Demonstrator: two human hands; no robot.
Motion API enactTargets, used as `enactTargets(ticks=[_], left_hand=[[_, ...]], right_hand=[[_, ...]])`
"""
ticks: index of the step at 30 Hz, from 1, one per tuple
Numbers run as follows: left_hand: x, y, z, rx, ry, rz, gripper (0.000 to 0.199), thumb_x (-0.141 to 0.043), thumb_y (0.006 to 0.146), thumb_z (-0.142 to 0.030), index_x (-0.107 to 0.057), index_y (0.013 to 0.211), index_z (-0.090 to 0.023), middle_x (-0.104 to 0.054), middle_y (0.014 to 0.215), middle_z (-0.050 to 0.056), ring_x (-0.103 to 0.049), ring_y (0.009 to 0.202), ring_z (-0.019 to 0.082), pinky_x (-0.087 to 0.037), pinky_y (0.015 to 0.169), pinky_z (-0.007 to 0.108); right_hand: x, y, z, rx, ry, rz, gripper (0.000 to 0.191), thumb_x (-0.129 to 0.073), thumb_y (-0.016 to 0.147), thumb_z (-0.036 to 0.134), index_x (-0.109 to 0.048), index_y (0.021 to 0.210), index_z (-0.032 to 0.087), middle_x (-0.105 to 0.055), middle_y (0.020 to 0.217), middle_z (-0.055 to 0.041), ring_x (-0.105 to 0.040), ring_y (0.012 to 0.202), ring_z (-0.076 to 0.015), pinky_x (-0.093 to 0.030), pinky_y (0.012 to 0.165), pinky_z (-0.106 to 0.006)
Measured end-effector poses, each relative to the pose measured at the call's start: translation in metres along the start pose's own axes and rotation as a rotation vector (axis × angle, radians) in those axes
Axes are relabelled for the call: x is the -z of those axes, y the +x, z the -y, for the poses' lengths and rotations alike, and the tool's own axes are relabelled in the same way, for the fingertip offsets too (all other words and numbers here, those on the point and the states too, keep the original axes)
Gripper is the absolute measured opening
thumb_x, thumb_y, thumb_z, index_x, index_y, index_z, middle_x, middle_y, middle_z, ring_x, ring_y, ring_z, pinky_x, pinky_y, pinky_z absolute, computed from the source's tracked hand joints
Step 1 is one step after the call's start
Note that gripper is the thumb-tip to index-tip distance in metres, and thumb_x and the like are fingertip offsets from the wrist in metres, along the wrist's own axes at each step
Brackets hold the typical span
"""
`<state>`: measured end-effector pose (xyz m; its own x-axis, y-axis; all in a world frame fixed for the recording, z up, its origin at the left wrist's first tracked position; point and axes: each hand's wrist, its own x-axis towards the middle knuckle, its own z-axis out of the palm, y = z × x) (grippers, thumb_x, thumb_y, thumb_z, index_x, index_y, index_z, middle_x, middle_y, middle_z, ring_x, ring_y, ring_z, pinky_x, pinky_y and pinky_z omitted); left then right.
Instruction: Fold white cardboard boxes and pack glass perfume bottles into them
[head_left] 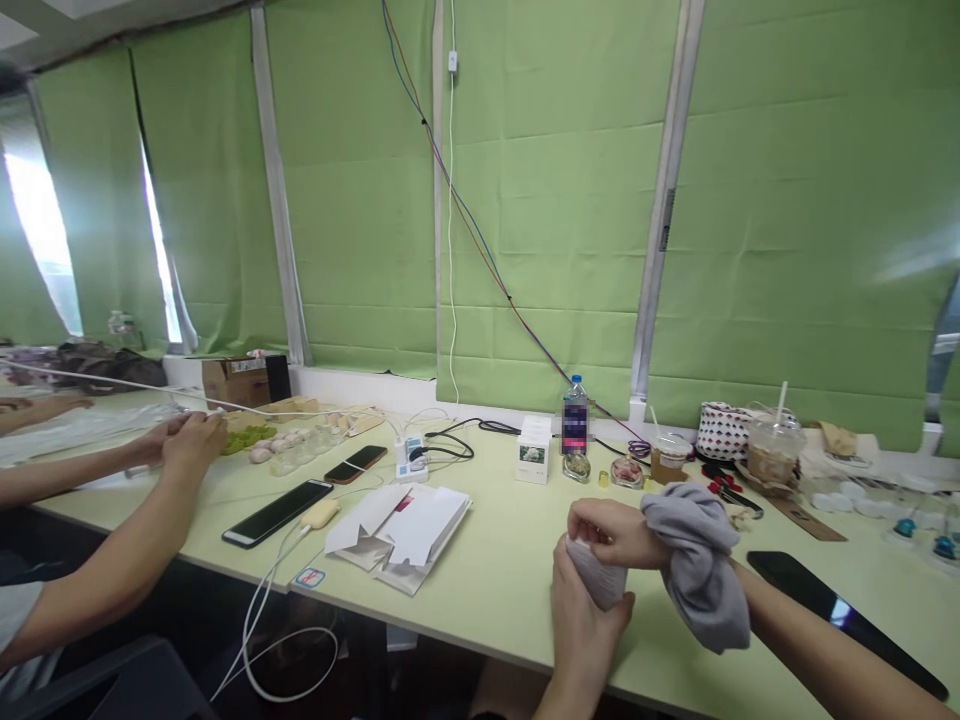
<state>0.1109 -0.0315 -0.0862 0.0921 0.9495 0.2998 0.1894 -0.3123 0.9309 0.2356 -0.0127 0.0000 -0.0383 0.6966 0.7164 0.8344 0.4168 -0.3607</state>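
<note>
My left hand [581, 625] is wrapped round a small whitish-grey object [602, 575] at the table's front edge; what it is I cannot make out. From above, my right hand [616, 532] has its fingers curled onto the top of the same object. A grey scrunchie [701, 565] circles my right wrist. Beyond my hands stand a white box [532, 452] with a flower picture, a bottle [575, 420] with a blue cap, and two small round tins. Folded white cartons [424, 530] lie flat to the left.
Two phones [277, 512] and a power strip [412, 460] with cables lie left of centre. At the far left, another person's hands [191, 440] work near green and pink pieces. Drink cups [776, 445] and a dark tablet [844, 615] are on the right.
</note>
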Motion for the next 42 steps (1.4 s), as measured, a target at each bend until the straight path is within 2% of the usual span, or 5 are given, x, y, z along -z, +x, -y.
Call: enactTargets(ticks=[10,15,24,33,42], left_hand=[[-0.002,0.000,0.002,0.006,0.008,-0.001,0.085,-0.071,0.063,-0.031,-0.029,0.134,-0.012,-0.051,0.129,0.017,-0.051,0.117,0.029,-0.039,0.097,0.034],[0.004,-0.002,0.003,-0.075,-0.090,0.009,0.097,-0.074,0.062,-0.025,-0.021,0.143,-0.019,-0.042,0.140,0.013,-0.042,0.128,0.027,-0.035,0.104,0.034],[0.038,0.017,0.000,-0.294,-0.170,0.100,0.023,-0.051,0.088,-0.035,-0.065,0.101,-0.022,-0.060,0.107,0.007,-0.054,0.109,0.023,-0.043,0.094,0.034],[0.036,0.024,-0.007,-0.295,-0.195,0.063,0.034,-0.045,0.091,-0.042,-0.071,0.090,-0.020,-0.062,0.100,0.008,-0.056,0.105,0.024,-0.044,0.093,0.035],[0.041,0.004,-0.026,-0.156,0.352,0.157,0.083,-0.068,0.071,-0.050,-0.037,0.143,-0.024,-0.048,0.123,0.013,-0.049,0.115,0.034,-0.042,0.094,0.043]], right_hand=[[0.033,-0.029,-0.010,0.117,0.345,0.532,0.029,-0.053,0.083,0.026,-0.067,0.108,0.028,-0.062,0.109,-0.0081,-0.063,0.099,-0.0197,-0.056,0.079,-0.031],[0.012,-0.069,-0.017,0.065,0.321,0.239,0.037,-0.040,0.093,0.030,-0.062,0.123,0.032,-0.057,0.126,-0.0098,-0.056,0.115,-0.0213,-0.048,0.095,-0.034],[-0.015,-0.085,-0.013,-0.016,0.394,0.011,0.031,-0.044,0.094,0.031,-0.065,0.117,0.033,-0.061,0.116,-0.0062,-0.060,0.109,-0.0202,-0.051,0.091,-0.030],[-0.028,-0.096,-0.013,0.040,0.209,-0.077,0.033,-0.041,0.095,0.024,-0.061,0.121,0.030,-0.058,0.118,-0.0086,-0.060,0.107,-0.0205,-0.052,0.090,-0.032],[-0.049,-0.129,0.000,-0.118,0.240,-0.210,0.035,-0.046,0.093,0.042,-0.046,0.123,0.025,-0.059,0.110,-0.0091,-0.061,0.098,-0.0238,-0.055,0.081,-0.037]])
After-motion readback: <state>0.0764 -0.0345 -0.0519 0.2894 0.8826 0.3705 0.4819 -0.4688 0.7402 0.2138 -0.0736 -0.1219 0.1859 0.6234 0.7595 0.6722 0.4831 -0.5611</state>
